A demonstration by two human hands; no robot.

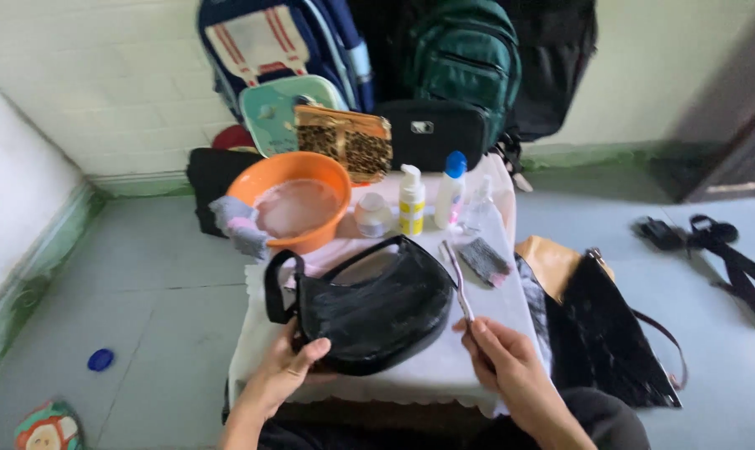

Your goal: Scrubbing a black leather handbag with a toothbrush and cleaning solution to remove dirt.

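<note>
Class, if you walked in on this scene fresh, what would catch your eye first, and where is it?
The shiny black bag in the middle of the white-covered table, steadied by the left hand while the right hand holds a thin tool beside it. Behind it, at the table's far left, sits an orange bowl.

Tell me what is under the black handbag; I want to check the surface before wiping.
The black handbag lies on a white cloth covering the small table. The left hand grips its bottom edge. The cloth beneath it is hidden.
</note>
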